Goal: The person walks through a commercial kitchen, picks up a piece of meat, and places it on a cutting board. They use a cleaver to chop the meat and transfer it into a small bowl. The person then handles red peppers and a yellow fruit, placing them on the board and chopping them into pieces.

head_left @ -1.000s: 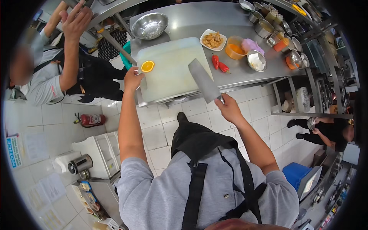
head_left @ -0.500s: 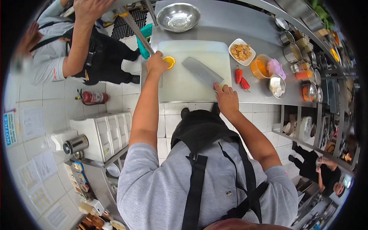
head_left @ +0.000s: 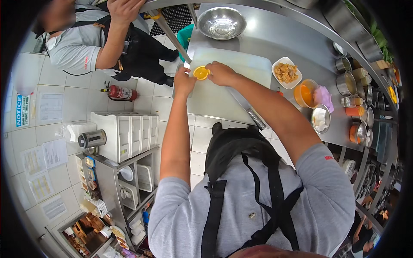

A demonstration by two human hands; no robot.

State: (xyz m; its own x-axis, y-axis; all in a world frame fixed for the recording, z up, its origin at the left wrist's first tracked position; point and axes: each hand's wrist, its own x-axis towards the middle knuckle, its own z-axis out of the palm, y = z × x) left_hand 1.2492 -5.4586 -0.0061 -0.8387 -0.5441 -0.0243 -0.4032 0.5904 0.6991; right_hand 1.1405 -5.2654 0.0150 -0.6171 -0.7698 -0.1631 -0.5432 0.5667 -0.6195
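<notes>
An orange half (head_left: 201, 73), cut face up, is between my two hands above the left part of the white cutting board (head_left: 232, 96). My right hand (head_left: 222, 74) pinches its right rim with closed fingers. On the other side, my left hand (head_left: 184, 81) is closed at its left edge; the fingertips are partly hidden. Lying loose on the board's near right part is a large knife (head_left: 241, 99), its dark handle (head_left: 257, 119) sticking out past the front edge. My right forearm covers part of the blade.
Beyond the board stands a steel bowl (head_left: 221, 23). To the right are a white dish of brown pieces (head_left: 285, 73), an orange tub (head_left: 304, 93) and a bowl of white pieces (head_left: 320, 118). A metal post (head_left: 170, 34) rises at left, near a co-worker (head_left: 129, 47).
My right hand has let go of the knife and moved left to the orange half. The knife stays on the board. The view has shifted, and my left hand remains at the orange.
</notes>
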